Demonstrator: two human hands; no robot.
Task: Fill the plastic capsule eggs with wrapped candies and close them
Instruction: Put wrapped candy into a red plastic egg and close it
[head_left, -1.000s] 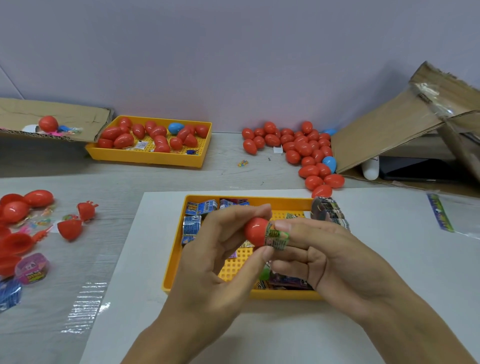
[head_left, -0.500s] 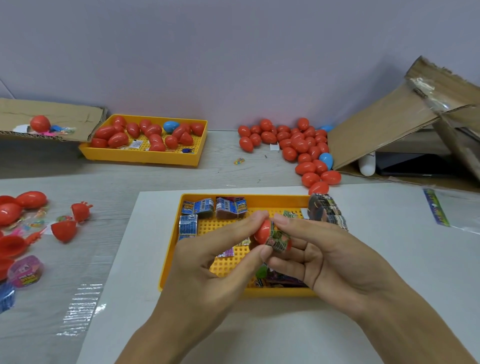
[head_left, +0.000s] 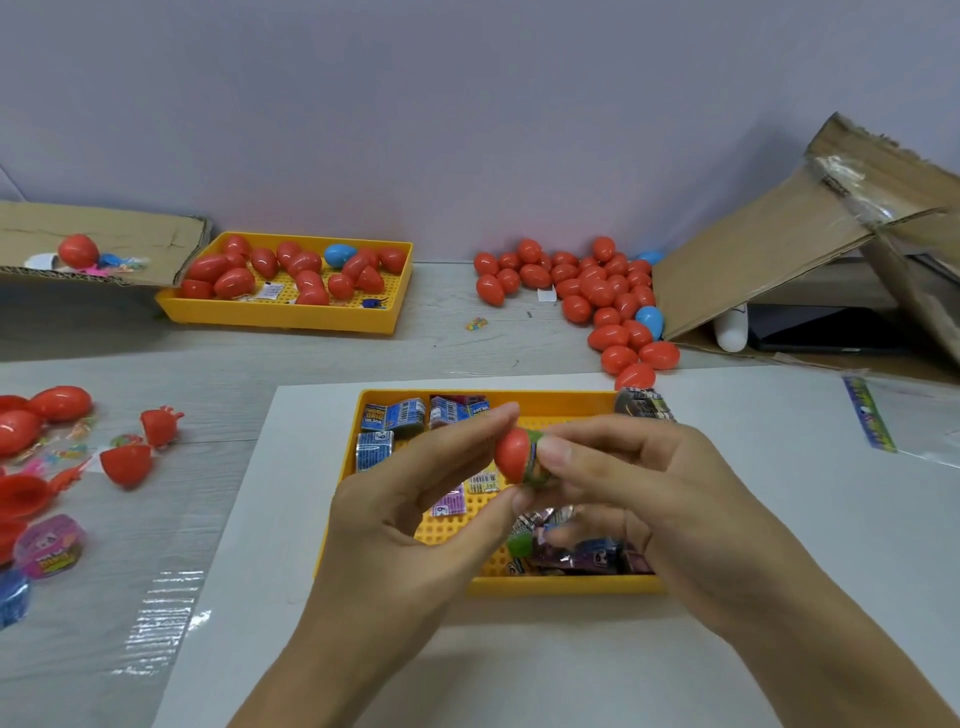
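Observation:
Above the near yellow tray (head_left: 400, 564) of wrapped candies, my left hand (head_left: 410, 519) pinches a red egg half (head_left: 511, 453) between thumb and forefinger. My right hand (head_left: 639, 499) pinches a green wrapped candy (head_left: 537, 467) that sits partly inside the half. Blue wrapped candies (head_left: 392, 418) lie at the tray's back left, darker ones (head_left: 582, 553) at its front right under my right hand.
A far yellow tray (head_left: 280, 314) holds closed red eggs and a blue one. A pile of red eggs (head_left: 597, 296) lies at the back right beside a tilted cardboard box (head_left: 779, 244). Open red halves (head_left: 124, 465) and candies lie at the left.
The candy has gone deeper into the red half, with less of its wrapper showing. Both hands have stayed over the tray.

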